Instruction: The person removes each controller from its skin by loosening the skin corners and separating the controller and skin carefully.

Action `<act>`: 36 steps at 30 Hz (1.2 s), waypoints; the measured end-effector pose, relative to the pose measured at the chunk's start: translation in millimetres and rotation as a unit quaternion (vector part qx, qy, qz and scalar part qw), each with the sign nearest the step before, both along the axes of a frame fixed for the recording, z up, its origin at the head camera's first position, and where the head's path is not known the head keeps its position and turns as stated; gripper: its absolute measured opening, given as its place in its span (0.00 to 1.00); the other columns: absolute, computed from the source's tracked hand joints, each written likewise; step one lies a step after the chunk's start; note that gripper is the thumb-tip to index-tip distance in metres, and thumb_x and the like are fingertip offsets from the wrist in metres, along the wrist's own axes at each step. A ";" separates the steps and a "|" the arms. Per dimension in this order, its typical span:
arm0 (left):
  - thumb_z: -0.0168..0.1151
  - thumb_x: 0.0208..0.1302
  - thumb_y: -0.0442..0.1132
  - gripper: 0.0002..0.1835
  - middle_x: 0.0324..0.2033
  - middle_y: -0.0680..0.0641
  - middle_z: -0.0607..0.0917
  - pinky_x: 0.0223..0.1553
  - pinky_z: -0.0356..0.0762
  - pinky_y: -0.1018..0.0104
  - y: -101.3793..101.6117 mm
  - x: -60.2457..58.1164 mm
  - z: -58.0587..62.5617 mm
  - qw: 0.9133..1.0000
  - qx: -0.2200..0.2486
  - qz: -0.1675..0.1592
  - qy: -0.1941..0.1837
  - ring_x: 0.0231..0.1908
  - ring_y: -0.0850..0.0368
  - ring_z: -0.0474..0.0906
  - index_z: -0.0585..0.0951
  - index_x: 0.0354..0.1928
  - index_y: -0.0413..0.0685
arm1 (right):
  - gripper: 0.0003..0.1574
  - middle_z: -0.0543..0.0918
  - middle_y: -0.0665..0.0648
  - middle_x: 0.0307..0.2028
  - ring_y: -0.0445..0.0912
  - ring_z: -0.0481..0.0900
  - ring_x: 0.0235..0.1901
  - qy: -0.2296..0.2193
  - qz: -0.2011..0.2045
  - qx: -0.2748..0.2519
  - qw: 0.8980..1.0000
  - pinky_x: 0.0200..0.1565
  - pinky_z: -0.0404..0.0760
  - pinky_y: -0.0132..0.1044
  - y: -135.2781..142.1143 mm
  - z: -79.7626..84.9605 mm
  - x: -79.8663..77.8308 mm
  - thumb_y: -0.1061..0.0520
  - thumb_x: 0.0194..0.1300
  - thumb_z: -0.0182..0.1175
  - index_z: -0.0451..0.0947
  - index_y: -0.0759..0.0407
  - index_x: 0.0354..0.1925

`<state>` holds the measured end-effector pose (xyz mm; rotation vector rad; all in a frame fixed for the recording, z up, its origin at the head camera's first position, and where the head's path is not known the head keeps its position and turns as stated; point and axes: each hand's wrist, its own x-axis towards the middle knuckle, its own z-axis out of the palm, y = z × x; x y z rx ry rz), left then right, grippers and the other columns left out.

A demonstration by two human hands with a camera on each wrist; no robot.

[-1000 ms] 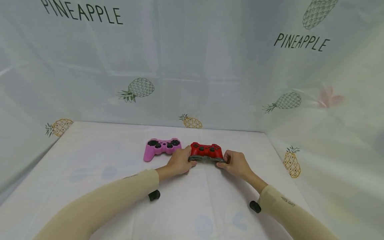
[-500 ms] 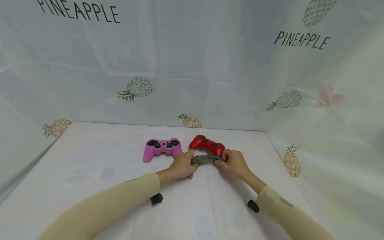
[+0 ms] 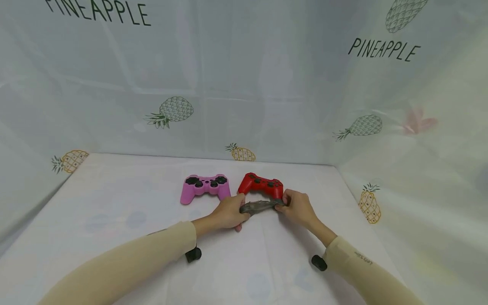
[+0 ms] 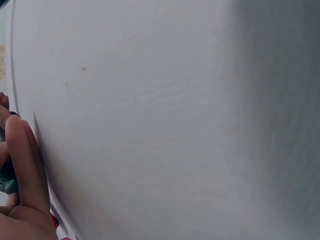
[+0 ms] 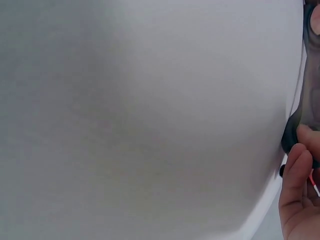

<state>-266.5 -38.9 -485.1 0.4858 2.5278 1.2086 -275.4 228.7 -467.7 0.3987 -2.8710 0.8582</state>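
Observation:
A dark translucent, limp controller cover [image 3: 257, 206] is stretched between both hands, just in front of a red game controller [image 3: 263, 183]. The left hand [image 3: 228, 211] grips its left end, and the right hand [image 3: 299, 207] pinches its right end between thumb and fingers. In the right wrist view the cover [image 5: 309, 100] shows as a dark green, see-through skin at the edge. Close behind the left hand lies a pink game controller [image 3: 207, 184] with black buttons. Whether the cover touches the red controller's right grip cannot be told.
White cloth covers the table [image 3: 145, 186]. A pineapple-print curtain [image 3: 251, 76] stands along its back and sides. A small black device [image 3: 193, 254] sits under the left sleeve, another black device [image 3: 319, 262] under the right.
The red controller has turned, its left end swinging away from me, then shifted slightly left. The cover has come off its front edge toward me and now sags and twists between the hands.

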 end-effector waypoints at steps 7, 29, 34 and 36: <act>0.73 0.70 0.39 0.14 0.16 0.51 0.83 0.29 0.75 0.66 -6.7 1.5 -1.2 0.999 0.010 -0.029 0.015 0.16 0.60 0.84 0.72 0.41 0.49 | 0.22 0.75 0.48 0.22 0.42 0.74 0.26 -0.031 0.016 -0.017 0.999 0.31 0.70 0.35 3.4 -0.8 3.8 0.65 0.56 0.78 0.72 0.55 0.29; 0.86 0.54 0.43 0.18 0.34 0.51 0.77 0.40 0.73 0.64 -15.4 11.6 12.6 0.988 -0.060 -0.129 0.052 0.38 0.58 0.73 0.85 0.42 0.52 | 0.23 0.78 0.47 0.35 0.41 0.77 0.35 -0.092 0.219 0.007 0.971 0.40 0.80 0.34 16.8 4.0 27.6 0.70 0.56 0.77 0.76 0.53 0.40; 0.84 0.57 0.45 0.16 0.35 0.52 0.76 0.40 0.73 0.66 -17.9 13.7 13.2 0.985 -0.055 -0.151 0.060 0.37 0.60 0.73 0.84 0.42 0.56 | 0.20 0.81 0.46 0.37 0.40 0.80 0.38 -0.071 0.247 0.003 0.966 0.42 0.83 0.35 18.5 5.6 29.7 0.70 0.58 0.77 0.81 0.53 0.42; 0.81 0.61 0.47 0.13 0.35 0.53 0.76 0.40 0.72 0.66 -19.9 14.7 14.1 0.984 -0.054 -0.157 0.064 0.37 0.61 0.73 0.85 0.42 0.57 | 0.18 0.81 0.46 0.37 0.40 0.79 0.37 -0.067 0.253 0.005 0.965 0.41 0.82 0.34 19.8 7.0 29.7 0.68 0.58 0.77 0.82 0.52 0.42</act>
